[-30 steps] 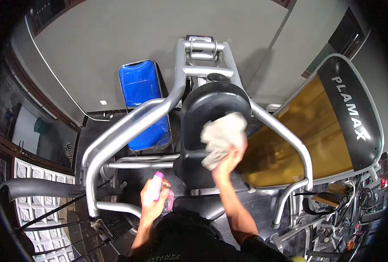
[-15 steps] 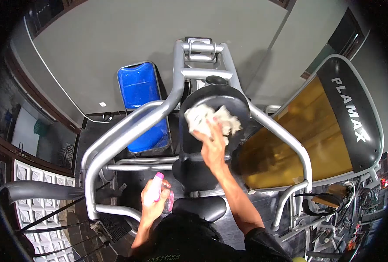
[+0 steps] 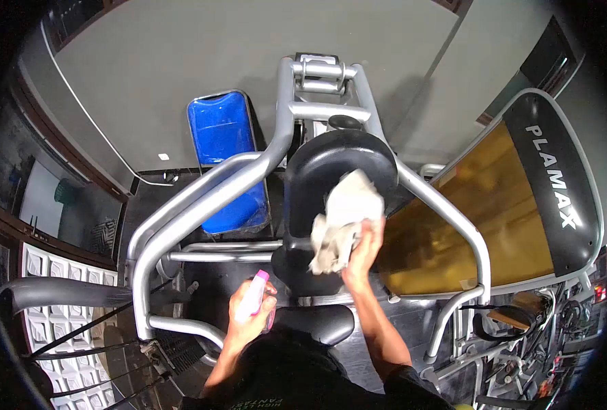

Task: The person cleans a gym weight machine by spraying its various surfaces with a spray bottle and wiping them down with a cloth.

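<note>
My right hand grips a crumpled whitish cloth against the lower right part of a black padded backrest; its fingers are partly behind the cloth. Lower and to the left, my left hand is wrapped round a spray bottle with a white and pink head. Most of the bottle's body is hidden by the hand. A black seat pad shows just in front of my body. Silver tubes of the exercise machine frame curve round both sides of the backrest.
Behind the left tubes stands a blue chair. A brown panel marked PLAMAX rises on the right. A black padded bar juts in at the left, and more gym equipment stands at the lower right.
My right hand has moved the cloth down and slightly right across the backrest, and the cloth has changed shape. My left hand, with the spray bottle, has barely shifted.
</note>
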The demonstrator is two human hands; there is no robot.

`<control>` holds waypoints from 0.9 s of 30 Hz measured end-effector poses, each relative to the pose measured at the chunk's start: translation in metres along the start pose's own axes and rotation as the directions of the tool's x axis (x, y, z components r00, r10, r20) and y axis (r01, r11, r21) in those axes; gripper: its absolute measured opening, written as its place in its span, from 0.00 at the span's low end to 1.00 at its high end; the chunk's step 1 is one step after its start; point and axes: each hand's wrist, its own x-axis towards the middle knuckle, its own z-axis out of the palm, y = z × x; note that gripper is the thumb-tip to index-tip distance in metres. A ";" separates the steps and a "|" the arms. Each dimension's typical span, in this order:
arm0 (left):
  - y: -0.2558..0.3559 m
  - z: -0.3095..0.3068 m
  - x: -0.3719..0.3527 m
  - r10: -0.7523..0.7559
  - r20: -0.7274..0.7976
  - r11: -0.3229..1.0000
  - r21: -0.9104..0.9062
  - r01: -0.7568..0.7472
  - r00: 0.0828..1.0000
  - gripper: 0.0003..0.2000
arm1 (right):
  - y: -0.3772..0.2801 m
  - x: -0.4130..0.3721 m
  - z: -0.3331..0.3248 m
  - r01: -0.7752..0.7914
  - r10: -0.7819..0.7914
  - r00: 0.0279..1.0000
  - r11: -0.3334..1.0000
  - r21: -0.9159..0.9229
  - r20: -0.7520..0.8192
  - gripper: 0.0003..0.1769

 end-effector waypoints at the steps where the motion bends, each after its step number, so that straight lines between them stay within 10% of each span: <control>1: 0.000 0.000 0.000 0.005 0.003 1.000 -0.003 -0.005 1.000 0.13 | -0.026 0.007 0.011 0.156 -0.156 0.988 0.988 0.010 -0.023 0.27; 5: 0.004 0.001 0.000 0.027 0.003 1.000 -0.011 -0.027 1.000 0.13 | -0.082 0.048 0.041 0.585 -0.645 0.762 0.723 -0.368 -0.057 0.39; 9: 0.014 -0.001 0.000 0.096 -0.010 0.993 -0.065 -0.096 0.995 0.14 | -0.075 0.098 0.069 0.769 -0.736 0.624 0.521 -0.369 0.262 0.31; 11: 0.017 -0.004 -0.001 0.073 -0.032 0.991 -0.109 -0.076 0.997 0.14 | -0.068 0.103 0.100 0.863 -0.480 0.428 -0.035 -0.504 0.766 0.20; 15: 0.017 -0.011 -0.003 0.091 -0.079 0.993 -0.073 -0.097 0.993 0.13 | -0.035 0.076 0.131 0.956 -0.221 0.279 -0.027 -0.292 0.934 0.13; 18: 0.015 -0.014 -0.004 0.111 -0.099 0.993 -0.034 -0.115 0.989 0.13 | 0.004 0.033 0.133 0.917 0.320 0.240 -0.384 -0.106 0.917 0.11; 24: 0.015 -0.024 -0.008 0.101 -0.142 0.993 -0.053 -0.109 0.985 0.14 | 0.088 -0.004 0.111 0.939 0.647 0.239 -0.344 -0.003 0.724 0.16; 27: 0.013 -0.024 -0.007 0.119 -0.164 0.993 0.022 -0.117 0.979 0.16 | 0.059 0.013 0.120 0.989 0.754 0.144 -0.117 -0.086 0.640 0.15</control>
